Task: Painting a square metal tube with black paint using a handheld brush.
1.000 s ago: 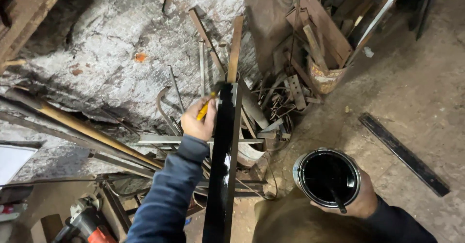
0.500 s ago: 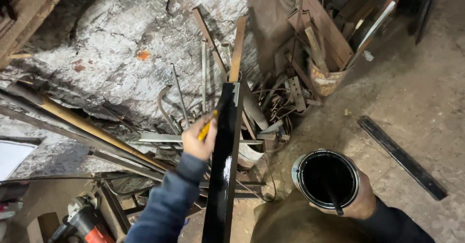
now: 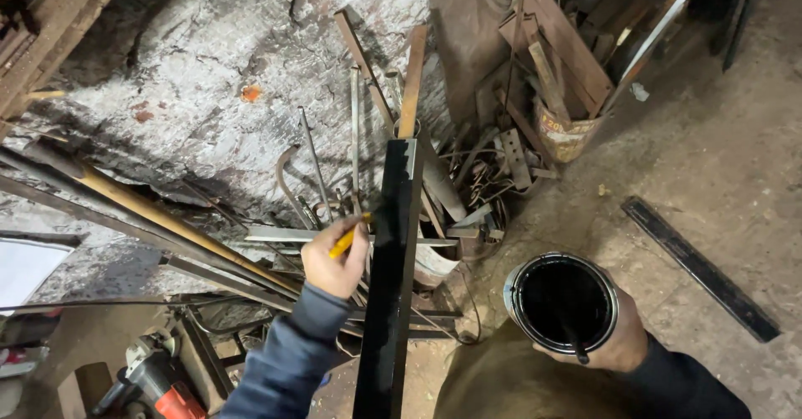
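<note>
A long square metal tube point(image 3: 393, 277), coated glossy black, stands in front of me and leans away toward the wall. My left hand point(image 3: 332, 262) grips a brush with a yellow handle point(image 3: 345, 238), its tip against the tube's left face. My right hand point(image 3: 614, 342) holds an open round can of black paint point(image 3: 563, 300) to the right of the tube, at about waist height.
A rough whitewashed stone wall point(image 3: 209, 76) is behind. Rusty rods, flat bars and scrap metal point(image 3: 468, 177) lean against it. A rusty bucket with long offcuts point(image 3: 564, 135) stands at the right. A flat black bar point(image 3: 697, 264) lies on the concrete floor. An angle grinder point(image 3: 154, 381) lies lower left.
My left hand with the brush has slid down along the tube's left face. The paint can stays in my right hand, nearly in place.
</note>
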